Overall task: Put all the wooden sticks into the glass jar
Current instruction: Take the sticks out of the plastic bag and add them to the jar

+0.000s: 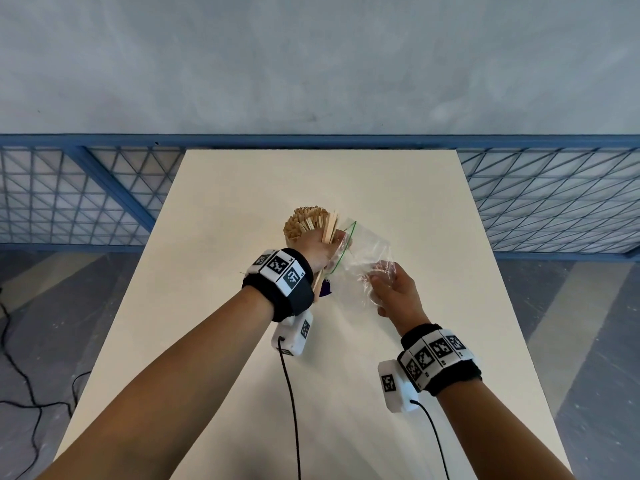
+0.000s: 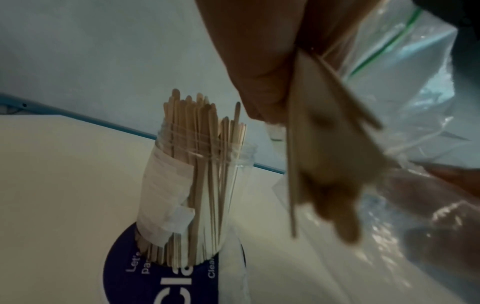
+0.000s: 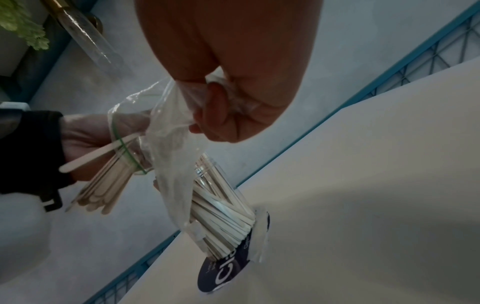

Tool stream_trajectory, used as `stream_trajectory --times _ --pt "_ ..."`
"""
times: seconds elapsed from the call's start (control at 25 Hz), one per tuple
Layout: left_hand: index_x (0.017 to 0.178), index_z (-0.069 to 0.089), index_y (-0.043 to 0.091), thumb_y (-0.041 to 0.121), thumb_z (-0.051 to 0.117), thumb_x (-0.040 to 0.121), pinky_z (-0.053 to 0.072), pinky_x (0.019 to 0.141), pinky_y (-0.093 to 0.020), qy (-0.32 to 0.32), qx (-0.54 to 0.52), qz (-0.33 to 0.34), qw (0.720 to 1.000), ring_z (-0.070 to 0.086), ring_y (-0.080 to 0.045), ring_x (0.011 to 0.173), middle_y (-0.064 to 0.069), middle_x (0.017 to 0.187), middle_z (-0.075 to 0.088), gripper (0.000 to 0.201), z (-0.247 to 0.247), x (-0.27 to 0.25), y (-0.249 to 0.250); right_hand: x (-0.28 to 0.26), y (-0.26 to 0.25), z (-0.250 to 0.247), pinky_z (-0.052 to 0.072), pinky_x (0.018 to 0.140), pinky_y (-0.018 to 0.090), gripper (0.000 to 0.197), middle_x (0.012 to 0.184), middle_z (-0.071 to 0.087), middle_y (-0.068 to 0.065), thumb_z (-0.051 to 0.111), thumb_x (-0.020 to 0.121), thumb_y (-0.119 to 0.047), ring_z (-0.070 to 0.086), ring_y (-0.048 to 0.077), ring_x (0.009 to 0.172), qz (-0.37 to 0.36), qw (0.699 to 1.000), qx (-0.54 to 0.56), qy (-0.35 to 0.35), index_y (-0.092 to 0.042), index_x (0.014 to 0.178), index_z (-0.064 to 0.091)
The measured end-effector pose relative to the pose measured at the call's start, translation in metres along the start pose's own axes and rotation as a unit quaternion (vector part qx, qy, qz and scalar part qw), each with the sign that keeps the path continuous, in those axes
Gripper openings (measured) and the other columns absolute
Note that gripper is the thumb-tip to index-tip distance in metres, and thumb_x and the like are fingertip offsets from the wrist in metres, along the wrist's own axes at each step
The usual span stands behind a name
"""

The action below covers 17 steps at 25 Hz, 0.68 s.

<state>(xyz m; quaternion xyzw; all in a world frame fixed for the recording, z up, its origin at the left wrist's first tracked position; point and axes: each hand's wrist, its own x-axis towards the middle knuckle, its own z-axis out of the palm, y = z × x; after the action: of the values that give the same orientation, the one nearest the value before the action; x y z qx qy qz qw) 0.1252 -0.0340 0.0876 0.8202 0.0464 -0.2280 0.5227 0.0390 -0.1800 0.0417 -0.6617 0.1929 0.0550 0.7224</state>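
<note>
In the head view both forearms reach forward from the bottom of the frame toward the middle, over the cream table (image 1: 398,209). The left hand (image 1: 320,249) is in the centre of the picture, with the wrist bent so the back of the hand faces the camera. Its fingers are curled round a bundle of wooden sticks (image 1: 329,228); the bundle points up and away at its top, and its lower ends come out under the wrist. In the left wrist view the same bundle (image 2: 319,160) hangs blurred in the right half of the frame.

The right hand (image 1: 398,289) is a little lower and to the right of centre. It holds a clear plastic bag (image 1: 367,251) bunched in its curled fingers (image 3: 215,107). The bag's mouth, with a green strip, is turned toward the left hand, and in the right wrist view the strip crosses the bundle (image 3: 103,181).

The glass jar (image 2: 197,197) stands upright on the table, just beyond the left hand in the head view. It is packed with sticks which rise above its rim (image 1: 304,223). The jar stands on a dark blue round label (image 2: 122,273) with white letters. A black cable (image 1: 292,410) runs from each wrist camera to the lower edge.
</note>
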Motion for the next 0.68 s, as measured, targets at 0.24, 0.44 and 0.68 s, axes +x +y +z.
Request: stream_trajectory --times 0.24,0.44,0.68 --pt "0.090 0.069 0.016 0.026 0.058 0.088 0.047 0.068 -0.027 -0.012 0.006 0.000 1.000 0.056 -0.018 0.075 -0.002 0.081 0.063 0.015 0.011 -0.008 -0.003 0.001 -0.003 0.006 0.028 0.037 0.015 0.017 0.058 0.050 -0.007 0.048 0.090 -0.002 0.038 0.000 0.037 -0.032 0.999 -0.016 -0.005 -0.016 0.082 0.053" --pt "0.071 0.056 0.013 0.026 0.043 0.096 0.041 0.050 -0.019 0.056 -0.136 0.003 0.989 0.042 -0.008 0.052 0.001 0.067 0.052 0.031 -0.005 -0.009 0.013 0.001 0.004 0.000 0.028 0.034 0.012 0.013 0.072 0.062 -0.005 0.047 0.092 -0.002 0.038 0.002 0.037 -0.017 1.000 -0.012 -0.022 -0.012 0.100 0.050" --pt "0.064 0.047 0.022 0.035 0.038 0.097 0.038 0.056 -0.026 0.265 -0.334 0.031 0.904 0.043 -0.009 0.051 0.007 0.060 0.047 0.037 -0.046 0.027 0.036 -0.002 0.021 -0.017 0.031 0.035 0.009 0.023 0.076 0.059 0.000 0.045 0.093 -0.003 0.042 -0.002 0.035 0.027 0.999 -0.039 0.012 -0.024 0.086 0.051"
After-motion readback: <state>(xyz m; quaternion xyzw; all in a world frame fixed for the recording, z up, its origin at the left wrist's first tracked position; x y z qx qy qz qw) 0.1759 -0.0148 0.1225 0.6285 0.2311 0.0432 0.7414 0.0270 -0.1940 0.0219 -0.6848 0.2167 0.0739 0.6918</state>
